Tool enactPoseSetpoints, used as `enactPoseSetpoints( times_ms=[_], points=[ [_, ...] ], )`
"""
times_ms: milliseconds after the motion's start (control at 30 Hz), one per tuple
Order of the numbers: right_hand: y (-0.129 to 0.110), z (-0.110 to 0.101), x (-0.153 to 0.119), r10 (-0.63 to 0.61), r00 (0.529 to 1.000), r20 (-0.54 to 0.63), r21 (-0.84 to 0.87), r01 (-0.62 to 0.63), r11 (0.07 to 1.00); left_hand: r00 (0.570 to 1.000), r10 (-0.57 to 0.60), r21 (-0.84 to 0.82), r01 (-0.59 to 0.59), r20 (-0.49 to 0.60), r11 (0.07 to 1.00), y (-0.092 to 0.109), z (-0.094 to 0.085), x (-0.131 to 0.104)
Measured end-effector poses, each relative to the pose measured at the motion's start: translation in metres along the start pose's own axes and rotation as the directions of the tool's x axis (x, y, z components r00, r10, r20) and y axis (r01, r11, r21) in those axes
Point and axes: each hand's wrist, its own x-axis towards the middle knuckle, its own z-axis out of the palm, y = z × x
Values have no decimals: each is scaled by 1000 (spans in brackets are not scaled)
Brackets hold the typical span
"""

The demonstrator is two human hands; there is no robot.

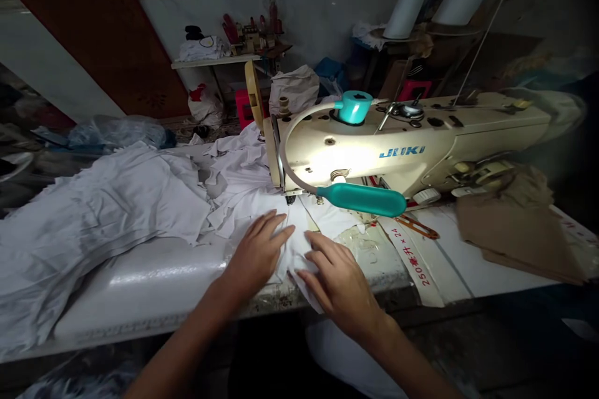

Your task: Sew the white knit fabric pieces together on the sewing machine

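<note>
A white piece of fabric (296, 249) lies under the needle area of a cream sewing machine (299, 156) and drapes over the table's front edge. My left hand (259, 252) rests palm down on its left side, fingers stretched out and slightly apart, just in front of the presser foot (290, 199). On the right side of the cloth, my right hand (339, 277) touches it with spread, lightly bent fingers; thumb and fingertips stay apart. A teal lamp (362, 198) on a bent neck hangs before the machine arm and lights the sewing area.
A large pile of white cut pieces (112, 193) covers the table's left side, with more white cloth (243, 168) behind the needle. Orange-handled thread snips (417, 226), a printed cardboard strip (414, 262) and brown cardboard (519, 237) lie on the right. Thread cones (407, 3) stand behind.
</note>
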Motion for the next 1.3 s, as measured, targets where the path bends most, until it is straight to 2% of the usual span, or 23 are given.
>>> enactPoseSetpoints(
  times_ms=[100,167,233,333,433,500,567,633,700,767,833,900,967,1067,1133,1233,1300],
  points=[
    [-9,-9,-25,-98,995,-1,21,98,995,999,-29,-17,28,-18,999,29,-2,-21],
    [-12,-15,-32,-153,988,28,24,152,988,997,-74,-6,74,-34,997,37,-1,-33],
    [-12,-22,-32,-199,975,96,44,196,980,994,-103,3,103,-41,995,36,-1,-43],
    [-8,-29,-25,-258,944,208,81,246,966,992,-120,25,122,-44,992,22,-4,-55],
    [-2,-36,-14,-283,927,248,96,267,959,992,-123,69,125,-39,990,8,-14,-62],
    [2,-40,-4,-268,924,272,117,244,963,994,-101,82,104,-35,991,7,-21,-63],
    [5,-42,9,-230,930,287,111,206,972,998,-41,66,44,-49,997,16,-24,-60],
    [10,-40,24,-211,937,279,48,205,977,995,33,26,-31,-96,999,33,-23,-54],
    [18,-37,40,-253,918,304,26,258,966,991,63,-22,-66,-116,998,55,-18,-46],
    [29,-33,52,-322,876,359,122,298,947,997,34,-64,-38,-64,997,73,-11,-40],
    [39,-33,59,-341,865,368,240,265,934,1000,6,-85,-5,8,996,82,-5,-37],
    [48,-37,60,-318,876,361,295,216,931,1000,-16,-113,18,15,993,83,-2,-37],
    [52,-43,58,-313,867,388,307,199,931,998,-48,-192,41,-30,981,78,-2,-39],
    [53,-55,52,-329,829,452,300,205,932,991,-90,-402,42,-103,915,72,-7,-41],
    [51,-63,49,-351,794,496,316,212,925,991,-75,-501,11,-107,865,71,-10,-43],
    [45,-73,47,-378,743,552,348,206,915,999,5,-430,-23,-44,903,72,-10,-47],
    [39,-73,45,-351,758,550,323,195,926,999,40,-335,-41,-9,941,73,-8,-49]
  ],
)
